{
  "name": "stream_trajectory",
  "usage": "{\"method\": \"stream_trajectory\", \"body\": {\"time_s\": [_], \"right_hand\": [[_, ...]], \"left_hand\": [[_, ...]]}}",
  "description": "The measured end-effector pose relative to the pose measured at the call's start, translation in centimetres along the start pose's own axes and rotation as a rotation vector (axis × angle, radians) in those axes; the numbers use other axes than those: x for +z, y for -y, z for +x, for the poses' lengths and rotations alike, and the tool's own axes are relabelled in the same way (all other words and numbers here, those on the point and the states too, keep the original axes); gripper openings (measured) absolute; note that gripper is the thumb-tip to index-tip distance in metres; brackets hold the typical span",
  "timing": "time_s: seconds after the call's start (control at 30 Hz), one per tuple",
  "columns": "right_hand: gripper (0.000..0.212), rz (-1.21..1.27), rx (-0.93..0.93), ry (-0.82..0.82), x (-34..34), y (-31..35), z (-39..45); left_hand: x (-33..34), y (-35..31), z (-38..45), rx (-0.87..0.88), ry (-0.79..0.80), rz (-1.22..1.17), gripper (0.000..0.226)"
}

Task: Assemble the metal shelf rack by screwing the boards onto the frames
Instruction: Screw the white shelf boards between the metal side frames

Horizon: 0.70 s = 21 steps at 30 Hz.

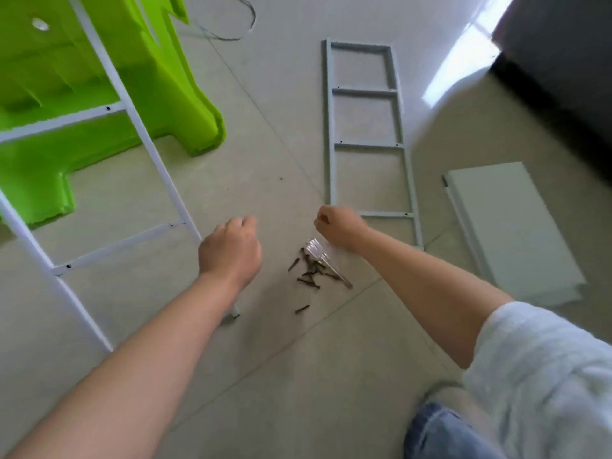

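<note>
Both our hands are out over the floor: left hand [230, 248] curled, nothing visible in it; right hand [337, 226] fisted, can't tell if it pinches anything. Between them, slightly nearer us, one loose pile of dark screws [309, 274] with a clear plastic bag [318, 251]. Two ladder frames: white frame [132, 127] just left of the left hand, grey frame [367, 127] flat beyond the right. One stack of boards [510, 233] far right. One green stool [82, 77] behind the white frame.

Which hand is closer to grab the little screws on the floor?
Probably the right hand. It hangs just above and beside the screws and their clear bag. The left hand sits farther off, by the white frame.
</note>
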State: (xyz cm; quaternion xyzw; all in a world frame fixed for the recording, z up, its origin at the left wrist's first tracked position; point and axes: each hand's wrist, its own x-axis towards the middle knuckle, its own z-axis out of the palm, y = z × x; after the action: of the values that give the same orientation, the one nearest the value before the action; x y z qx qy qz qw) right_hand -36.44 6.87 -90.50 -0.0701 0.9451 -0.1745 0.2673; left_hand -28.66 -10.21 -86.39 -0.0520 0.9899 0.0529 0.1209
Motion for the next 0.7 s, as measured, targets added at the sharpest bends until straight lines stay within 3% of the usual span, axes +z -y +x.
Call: {"method": "stream_trajectory", "body": {"time_s": [0.2,0.3,0.47,0.57,0.7], "right_hand": [[0.022,-0.065,0.314,-0.155,-6.7,-17.1,-5.9],[0.022,-0.003,0.530,-0.252,-8.8,-25.5,-8.9],[0.068,0.089,0.809,-0.224,-10.1,-35.2,-10.7],[0.079,0.180,0.838,-0.195,-10.1,-37.9,-9.6],[0.075,0.239,0.737,-0.225,-9.6,-40.0,-7.7]], "left_hand": [[0.9,-14.1,2.8,0.293,0.162,0.021,0.030],[1.3,-19.6,3.6,0.330,0.250,0.032,0.033],[2.7,-27.0,4.7,0.376,0.422,0.004,0.031],[4.4,-30.8,5.2,0.361,0.523,-0.065,0.032],[6.0,-35.7,5.6,0.299,0.625,-0.245,0.039]]}}
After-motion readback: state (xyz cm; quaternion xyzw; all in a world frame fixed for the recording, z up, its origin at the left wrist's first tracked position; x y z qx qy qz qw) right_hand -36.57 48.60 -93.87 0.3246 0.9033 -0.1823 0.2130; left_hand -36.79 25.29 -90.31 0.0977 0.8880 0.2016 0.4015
